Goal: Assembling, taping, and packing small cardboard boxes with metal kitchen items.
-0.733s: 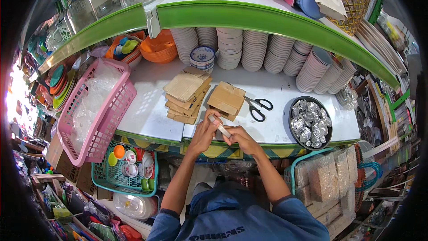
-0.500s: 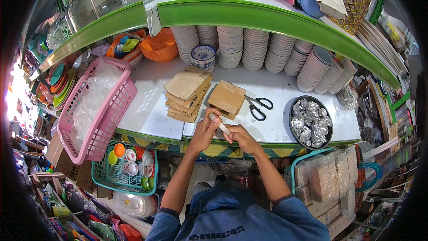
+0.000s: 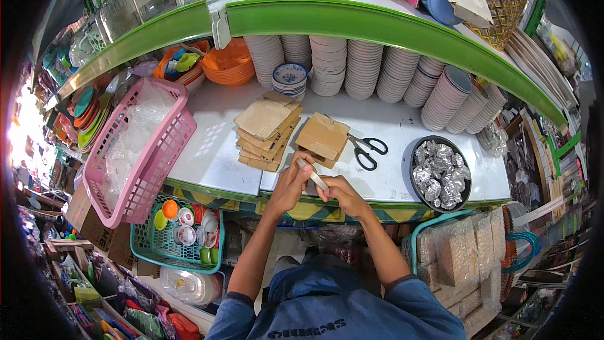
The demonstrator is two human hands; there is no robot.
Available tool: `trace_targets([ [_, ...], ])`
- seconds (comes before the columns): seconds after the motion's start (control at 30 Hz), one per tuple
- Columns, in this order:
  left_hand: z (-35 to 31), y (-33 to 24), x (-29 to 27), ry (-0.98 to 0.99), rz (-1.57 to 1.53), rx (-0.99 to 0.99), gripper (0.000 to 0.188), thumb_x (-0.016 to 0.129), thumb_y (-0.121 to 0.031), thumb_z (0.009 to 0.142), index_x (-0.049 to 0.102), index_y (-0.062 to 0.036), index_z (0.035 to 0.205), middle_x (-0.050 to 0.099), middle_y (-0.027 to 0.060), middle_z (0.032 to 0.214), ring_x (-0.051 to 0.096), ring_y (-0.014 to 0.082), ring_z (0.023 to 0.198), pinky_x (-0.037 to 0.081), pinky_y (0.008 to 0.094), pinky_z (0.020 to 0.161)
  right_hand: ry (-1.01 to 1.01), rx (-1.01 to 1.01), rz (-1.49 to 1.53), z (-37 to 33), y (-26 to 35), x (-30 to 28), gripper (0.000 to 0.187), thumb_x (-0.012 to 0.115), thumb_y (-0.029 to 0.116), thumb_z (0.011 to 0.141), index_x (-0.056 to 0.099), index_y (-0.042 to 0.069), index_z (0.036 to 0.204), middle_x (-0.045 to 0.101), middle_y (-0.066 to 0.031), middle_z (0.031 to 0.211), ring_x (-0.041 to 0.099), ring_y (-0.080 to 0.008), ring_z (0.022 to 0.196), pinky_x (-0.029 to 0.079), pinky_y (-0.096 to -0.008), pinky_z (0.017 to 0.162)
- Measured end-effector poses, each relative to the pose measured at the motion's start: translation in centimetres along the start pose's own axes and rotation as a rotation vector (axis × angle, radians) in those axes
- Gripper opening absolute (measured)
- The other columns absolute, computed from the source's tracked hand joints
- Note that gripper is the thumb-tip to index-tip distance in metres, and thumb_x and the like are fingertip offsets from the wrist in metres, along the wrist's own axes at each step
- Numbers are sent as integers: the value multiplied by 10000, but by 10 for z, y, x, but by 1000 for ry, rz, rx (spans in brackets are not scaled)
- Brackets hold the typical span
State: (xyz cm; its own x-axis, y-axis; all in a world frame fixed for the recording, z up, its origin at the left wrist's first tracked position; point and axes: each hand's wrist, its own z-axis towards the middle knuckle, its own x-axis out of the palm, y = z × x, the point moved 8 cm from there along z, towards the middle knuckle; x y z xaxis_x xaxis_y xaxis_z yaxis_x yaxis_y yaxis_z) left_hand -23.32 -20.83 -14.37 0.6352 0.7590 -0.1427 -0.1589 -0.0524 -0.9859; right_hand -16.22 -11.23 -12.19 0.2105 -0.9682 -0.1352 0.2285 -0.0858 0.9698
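At the white counter's (image 3: 214,151) front edge, left hand (image 3: 290,182) and right hand (image 3: 340,193) pinch 1 small white strip (image 3: 313,175) between their fingertips, exactly as 0.7 s earlier. Nothing has shifted: cardboard stacks (image 3: 267,129) and black scissors (image 3: 367,149) lie just beyond.

Crowded shop: white counter (image 3: 214,145) under green-edged shelf (image 3: 377,22), bright daylight left.

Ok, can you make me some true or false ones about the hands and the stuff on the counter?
1. Both hands hold a small white stick. True.
2. The scissors lie left of the pink basket. False: they lie to its right, beside the cardboard boxes.
3. The black bowl holds shiny foil cups. True.
4. The scissors are in the right hand. False: they lie untouched on the counter.
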Motion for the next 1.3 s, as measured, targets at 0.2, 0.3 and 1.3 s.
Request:
trace_targets([
  [0.2, 0, -2, 1, -4, 5, -18, 407, 370, -448, 996, 466, -89, 1161, 593, 27, 878, 418, 69, 491, 344, 217, 437, 0, -20, -10, -1, -3, -1, 217, 400, 171, 850, 463, -9, 746, 446, -75, 682, 425, -186, 652, 358, -320, 631],
  [0.3, 0, -5, 1, -8, 2, -13, 403, 377, -446, 996, 468, -87, 1155, 593, 28, 874, 410, 68, 489, 344, 216, 439, 2, -7, 4, -1, -3, -2, 221, 397, 174, 851, 465, -10, 749, 456, -73, 685, 429, -183, 654, 362, -316, 632],
  [1.3, 1, -4, 2, 41, -50, -34, 464, 420, -510, 993, 492, -66, 1104, 565, 24, 786, 428, 59, 438, 325, 206, 398, 13, -11, -20, -1, -5, -3, 194, 427, 170, 854, 468, 16, 744, 438, -66, 660, 423, -179, 634, 352, -315, 614],
])
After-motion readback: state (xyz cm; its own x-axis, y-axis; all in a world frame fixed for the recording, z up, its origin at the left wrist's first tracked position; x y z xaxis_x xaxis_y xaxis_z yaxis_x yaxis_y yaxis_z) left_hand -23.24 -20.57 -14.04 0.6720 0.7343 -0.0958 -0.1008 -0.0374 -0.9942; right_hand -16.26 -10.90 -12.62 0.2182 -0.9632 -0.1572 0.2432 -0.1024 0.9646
